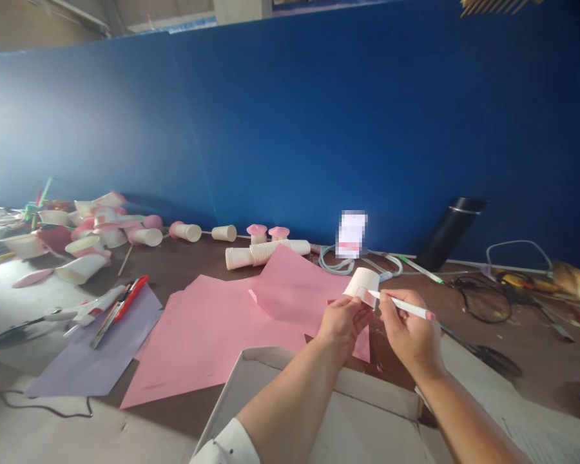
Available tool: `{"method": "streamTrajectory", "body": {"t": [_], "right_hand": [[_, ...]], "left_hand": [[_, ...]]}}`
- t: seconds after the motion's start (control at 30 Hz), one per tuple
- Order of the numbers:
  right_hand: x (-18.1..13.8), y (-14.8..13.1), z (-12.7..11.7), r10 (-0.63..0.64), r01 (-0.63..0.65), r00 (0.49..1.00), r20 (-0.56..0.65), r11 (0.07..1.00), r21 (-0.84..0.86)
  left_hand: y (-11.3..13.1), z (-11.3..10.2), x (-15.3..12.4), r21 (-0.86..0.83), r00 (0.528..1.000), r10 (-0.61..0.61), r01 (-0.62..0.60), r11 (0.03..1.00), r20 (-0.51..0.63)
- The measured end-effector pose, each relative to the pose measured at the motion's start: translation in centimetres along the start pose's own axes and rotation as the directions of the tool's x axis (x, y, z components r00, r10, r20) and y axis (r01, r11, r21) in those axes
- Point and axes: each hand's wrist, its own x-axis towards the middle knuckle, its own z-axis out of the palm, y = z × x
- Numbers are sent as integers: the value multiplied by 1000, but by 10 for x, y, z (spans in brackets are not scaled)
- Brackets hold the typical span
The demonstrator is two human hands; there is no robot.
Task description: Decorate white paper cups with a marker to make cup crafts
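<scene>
My left hand (344, 327) grips a white paper cup (366, 279) turned with its base up, and a small pink patch shows on the cup's side. In my right hand (412, 332) is a white marker (408, 305) with a pink end, its other end at the cup's side by the patch. Pink paper sheets (207, 328) lie just left of my hands, one with a curled edge. Below my forearms is an open white box (265, 356). My left fingers partly cover the cup's rim.
A stack of paper cups (270, 252) lies behind the pink paper. A red utility knife (125, 303) and a glue gun (89, 309) rest on purple paper (101, 370). Pink-and-white cup pieces (96, 225) crowd the left. A dark bottle (447, 232) leans against the blue partition (290, 129).
</scene>
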Motion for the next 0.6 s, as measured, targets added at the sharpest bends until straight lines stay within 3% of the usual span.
{"method": "streamTrajectory", "body": {"t": [0.6], "right_hand": [[1,-10,-5,5,-6,999,41,1000,16]], "left_hand": [[-2,-2,1,0,998,16,-16,1000,54]]}}
